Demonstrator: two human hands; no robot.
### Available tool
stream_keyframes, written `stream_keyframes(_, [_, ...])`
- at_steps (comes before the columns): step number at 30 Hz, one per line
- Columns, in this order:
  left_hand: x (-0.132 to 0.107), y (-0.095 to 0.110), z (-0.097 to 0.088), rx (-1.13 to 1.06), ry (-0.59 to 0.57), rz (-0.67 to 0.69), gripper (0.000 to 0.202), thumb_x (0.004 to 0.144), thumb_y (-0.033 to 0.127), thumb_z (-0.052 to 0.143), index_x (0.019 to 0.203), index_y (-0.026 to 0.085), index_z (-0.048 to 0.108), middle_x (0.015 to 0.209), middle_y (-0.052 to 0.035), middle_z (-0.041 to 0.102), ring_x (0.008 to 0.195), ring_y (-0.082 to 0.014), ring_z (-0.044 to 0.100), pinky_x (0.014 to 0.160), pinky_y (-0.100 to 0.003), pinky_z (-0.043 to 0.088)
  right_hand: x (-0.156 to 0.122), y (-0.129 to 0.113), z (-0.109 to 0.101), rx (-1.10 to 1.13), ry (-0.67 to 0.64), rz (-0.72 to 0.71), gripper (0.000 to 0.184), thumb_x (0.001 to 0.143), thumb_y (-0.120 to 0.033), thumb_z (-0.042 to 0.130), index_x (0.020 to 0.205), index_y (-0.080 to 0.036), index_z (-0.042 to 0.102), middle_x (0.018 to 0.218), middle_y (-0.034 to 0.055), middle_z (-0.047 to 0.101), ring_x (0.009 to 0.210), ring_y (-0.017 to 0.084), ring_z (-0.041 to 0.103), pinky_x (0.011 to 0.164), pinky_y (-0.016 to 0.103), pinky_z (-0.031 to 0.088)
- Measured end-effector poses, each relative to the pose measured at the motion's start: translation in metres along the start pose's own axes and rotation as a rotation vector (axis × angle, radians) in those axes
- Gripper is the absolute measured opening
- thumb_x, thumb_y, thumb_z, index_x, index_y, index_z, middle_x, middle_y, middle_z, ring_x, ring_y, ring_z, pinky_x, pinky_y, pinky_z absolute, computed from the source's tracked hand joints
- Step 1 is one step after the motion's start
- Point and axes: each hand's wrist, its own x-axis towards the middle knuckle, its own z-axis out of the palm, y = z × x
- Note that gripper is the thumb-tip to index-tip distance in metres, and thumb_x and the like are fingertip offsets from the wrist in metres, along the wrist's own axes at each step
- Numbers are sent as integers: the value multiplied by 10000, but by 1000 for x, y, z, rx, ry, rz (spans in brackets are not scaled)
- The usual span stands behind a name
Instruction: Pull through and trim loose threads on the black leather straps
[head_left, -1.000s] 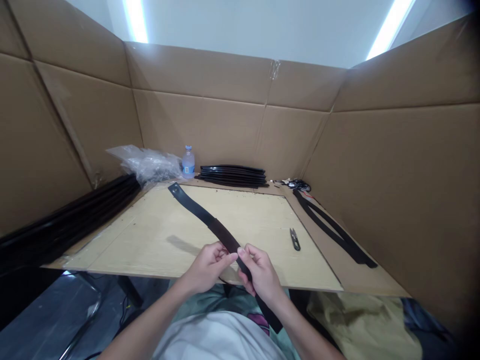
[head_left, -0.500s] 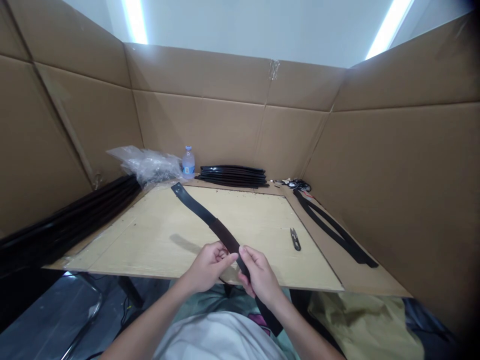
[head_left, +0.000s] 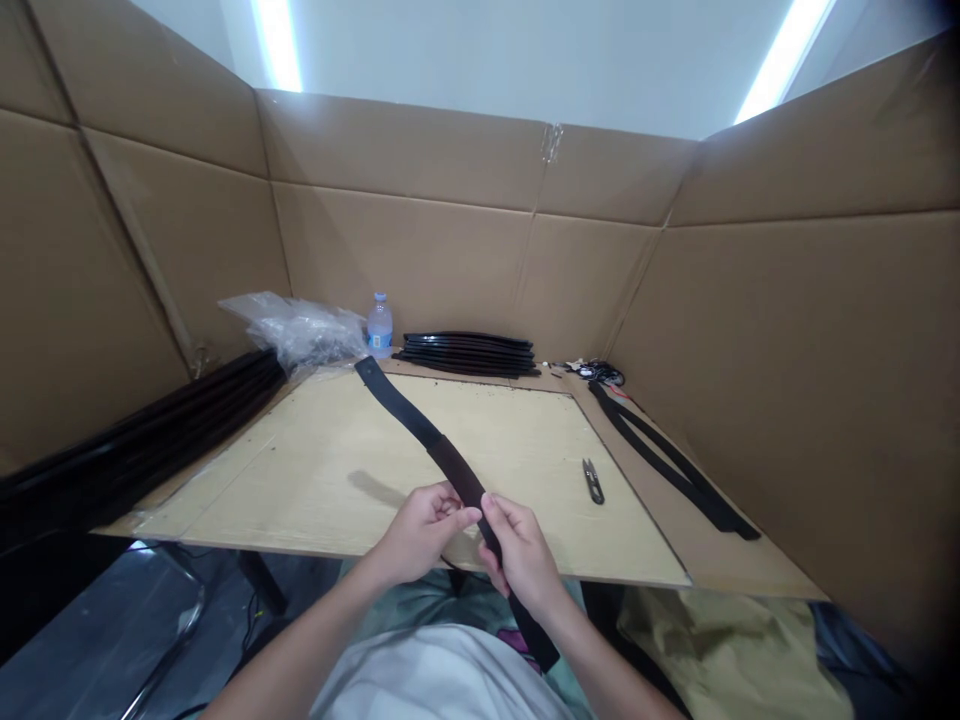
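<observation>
Snips [head_left: 593,482] on pale tabletop [head_left: 300,475]

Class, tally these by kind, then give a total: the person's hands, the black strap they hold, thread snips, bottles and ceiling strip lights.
Hands: 2 (left hand, right hand)
Held black strap: 1
Thread snips: 1
Bottle: 1
Ceiling strip lights: 2
Total: 7
</observation>
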Motion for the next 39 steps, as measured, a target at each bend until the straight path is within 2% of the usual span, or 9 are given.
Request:
stream_keyframes(8, [-1, 3, 0, 2, 16, 0, 230, 801, 332, 595, 874, 115, 608, 735, -38, 647, 646, -135, 579, 587, -221, 414, -1, 2, 3, 51, 38, 7, 445, 861, -590, 359, 712, -179, 436, 387, -69, 412, 248, 51, 296, 235, 139, 217])
stream_keyframes(18, [0, 3, 1, 11, 53, -12, 250, 794, 358, 598, 832, 110, 602, 698, -39, 653, 609, -136, 595, 563, -224, 431, -1, 1, 4, 79, 44, 33, 422, 854, -583, 386, 746, -179, 445, 442, -57, 465, 279, 46, 320, 247, 133, 236])
stream_keyframes(23, [1, 3, -1, -102, -31, -73, 252, 759, 336, 644, 865, 121, 564, 656, -31, 652, 575, -167, 631, 527, -242, 457, 1, 4, 4, 130, 55, 46, 402, 842, -573, 421, 762, -179, 439, 471, -46, 492, 298, 55, 364, 255, 135, 244])
stream_keyframes(27, [2, 0, -1, -203, -16, -103, 270, 757, 348, 643, 730, 149, 462, 617, -29, 637, 562, -180, 633, 545, -271, 471, 2, 5, 4, 167, 65, 20, 383, 837, -550, 454, 759, -176, 444, 492, -40, 504, 317, 59, 385, 274, 144, 261])
stream_keyframes(30, [3, -3, -4, -197, 58, -126, 336, 740, 368, 657, 656, 167, 402, 547, 10, 579, 497, -132, 577, 497, -229, 426, 2, 3, 3, 166, 46, -35, 384, 838, -532, 471, 726, -165, 456, 537, -23, 528, 368, 61, 413, 320, 152, 290])
stream_keyframes(34, [6, -6, -10, -96, 167, -103, 358, 713, 377, 681, 615, 154, 420, 462, 80, 425, 385, -43, 378, 409, -171, 292, 2, -3, 0, 173, -40, -67, 349, 838, -488, 505, 719, -160, 478, 629, 0, 571, 469, 72, 449, 418, 170, 331])
stream_keyframes(36, [7, -7, -12, -92, 141, -83, 337, 724, 374, 671, 617, 145, 448, 484, 67, 453, 416, -49, 396, 433, -174, 311, 2, -5, -1, 155, -55, -85, 316, 825, -463, 539, 746, -159, 513, 650, 2, 576, 513, 83, 467, 463, 183, 354])
stream_keyframes(39, [8, -7, -13, -156, 39, -37, 251, 691, 313, 710, 726, 120, 553, 669, -5, 603, 620, -109, 544, 596, -211, 422, 2, -7, -3, 116, -43, -103, 274, 769, -393, 638, 883, -150, 585, 718, 11, 598, 621, 100, 520, 571, 202, 413])
